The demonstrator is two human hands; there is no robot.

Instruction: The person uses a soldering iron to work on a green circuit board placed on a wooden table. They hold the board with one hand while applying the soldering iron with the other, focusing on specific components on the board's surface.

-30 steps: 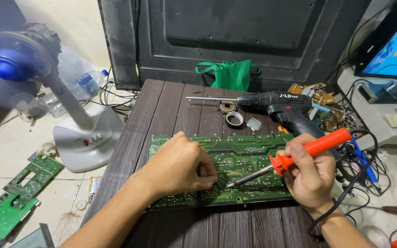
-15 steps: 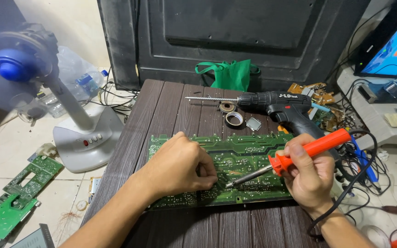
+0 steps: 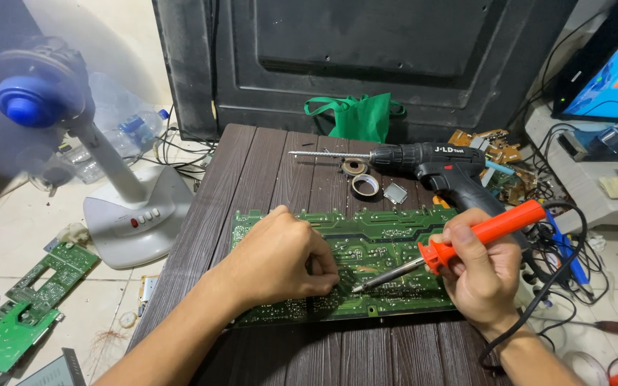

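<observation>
A green circuit board (image 3: 388, 246) lies flat on a dark wooden table (image 3: 266, 164), solder side up. My left hand (image 3: 280, 261) rests on the board's left part with fingers curled, the fingertips pinched against the board; whether they hold something small I cannot tell. My right hand (image 3: 484, 275) grips the orange handle of a soldering iron (image 3: 466, 239). Its metal tip points left and down and touches the board just right of my left fingertips.
A black cordless drill (image 3: 430, 163), a tape roll (image 3: 365, 186) and small parts lie behind the board. A green bag (image 3: 355, 116) sits at the table's far edge. A running fan (image 3: 109, 186) stands left; loose boards (image 3: 19, 314) on the floor. Cables (image 3: 566, 257) tangle right.
</observation>
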